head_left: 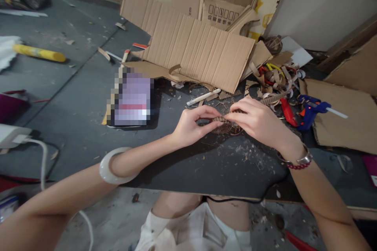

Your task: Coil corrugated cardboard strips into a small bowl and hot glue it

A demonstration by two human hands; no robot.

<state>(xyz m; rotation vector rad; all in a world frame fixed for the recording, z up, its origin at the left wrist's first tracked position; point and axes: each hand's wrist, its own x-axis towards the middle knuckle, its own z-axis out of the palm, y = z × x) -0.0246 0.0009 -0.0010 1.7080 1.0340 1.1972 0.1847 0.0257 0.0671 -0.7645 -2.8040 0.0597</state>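
A corrugated cardboard strip runs crosswise, long axis left to right, over the dark tabletop, well in from its near edge — pinched between left hand and right hand, both curled nearly closed on it.

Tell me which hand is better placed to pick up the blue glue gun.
Probably the right hand: it is clearly nearer the blue hot glue gun. The left hand lies farther away, on the other side of the small corrugated cardboard strip that both hands are pinching.
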